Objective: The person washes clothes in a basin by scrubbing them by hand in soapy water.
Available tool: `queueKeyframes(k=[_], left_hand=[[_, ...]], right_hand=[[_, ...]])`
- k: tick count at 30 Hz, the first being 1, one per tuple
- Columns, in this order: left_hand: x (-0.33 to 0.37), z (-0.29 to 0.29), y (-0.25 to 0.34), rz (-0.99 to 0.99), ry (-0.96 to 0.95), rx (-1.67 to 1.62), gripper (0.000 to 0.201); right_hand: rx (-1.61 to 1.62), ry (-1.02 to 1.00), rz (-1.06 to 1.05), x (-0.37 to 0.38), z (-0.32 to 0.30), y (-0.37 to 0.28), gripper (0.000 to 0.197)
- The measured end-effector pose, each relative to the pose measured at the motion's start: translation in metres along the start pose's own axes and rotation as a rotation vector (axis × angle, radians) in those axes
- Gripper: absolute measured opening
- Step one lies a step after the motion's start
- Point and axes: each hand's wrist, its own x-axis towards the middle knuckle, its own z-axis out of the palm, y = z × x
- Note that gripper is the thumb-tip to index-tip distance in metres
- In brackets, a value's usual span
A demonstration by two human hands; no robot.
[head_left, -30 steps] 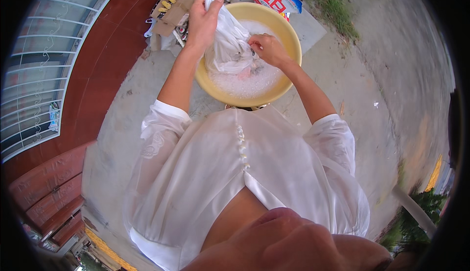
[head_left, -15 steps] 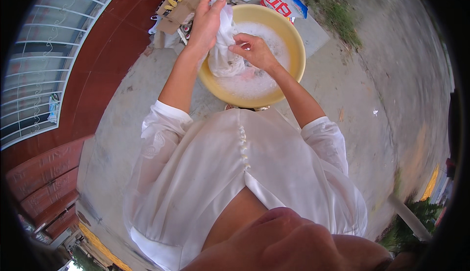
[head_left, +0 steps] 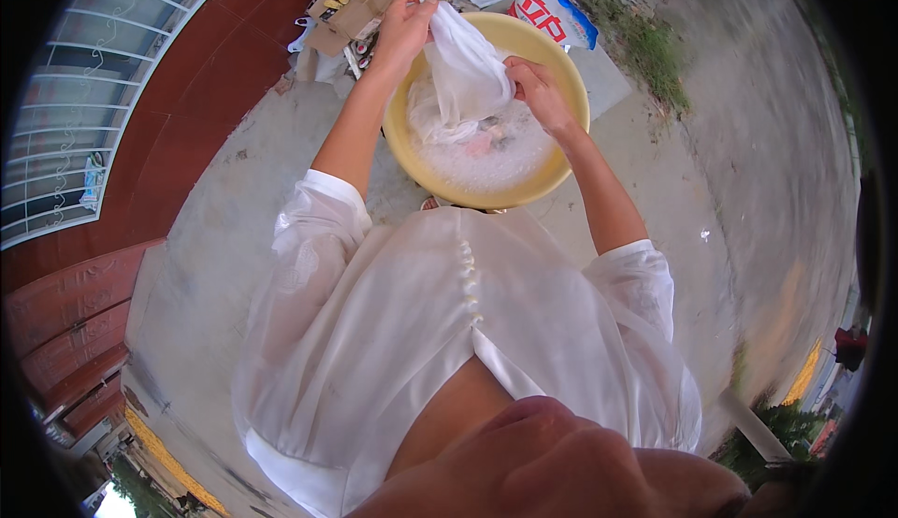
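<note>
Over the yellow basin [head_left: 468, 194] of suds [head_left: 510, 156], the left hand [head_left: 405, 31] and right hand [head_left: 540, 93] are each pinching a white cloth [head_left: 468, 73], stretching it between them.

Left grip [head_left: 404, 33] and right grip [head_left: 540, 93] on white cloth [head_left: 472, 73], yellow basin [head_left: 486, 198] beneath, suds [head_left: 510, 160]

Two grips [head_left: 403, 33] [head_left: 544, 97], one lifted cloth [head_left: 472, 69], one basin [head_left: 486, 198]
</note>
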Motion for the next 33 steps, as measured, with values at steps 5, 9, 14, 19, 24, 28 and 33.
queueKeyframes(k=[5,9,14,19,24,28,33], left_hand=[[-0.022,0.009,-0.024,0.045,-0.271,0.327,0.043],[-0.075,0.013,-0.062,0.2,-0.404,0.338,0.036],[-0.078,0.004,-0.08,0.058,-0.461,0.408,0.029],[-0.057,-0.008,-0.008,0.193,-0.014,0.086,0.027],[-0.041,-0.012,-0.011,0.213,-0.007,0.225,0.022],[-0.06,0.001,-0.069,0.426,-0.039,0.501,0.015],[-0.078,0.041,-0.099,0.14,-0.475,0.107,0.021]], right_hand=[[0.638,-0.057,0.192,-0.028,0.031,-0.033,0.035],[0.692,0.038,0.044,-0.025,0.007,-0.04,0.034],[0.536,0.028,-0.033,-0.02,-0.005,-0.06,0.034],[-0.2,0.226,-0.21,-0.021,-0.045,-0.052,0.042],[-0.037,0.173,-0.071,-0.023,-0.035,-0.054,0.042],[0.414,0.147,0.146,-0.019,-0.012,-0.029,0.049],[0.566,-0.048,0.159,-0.017,0.004,-0.013,0.064]])
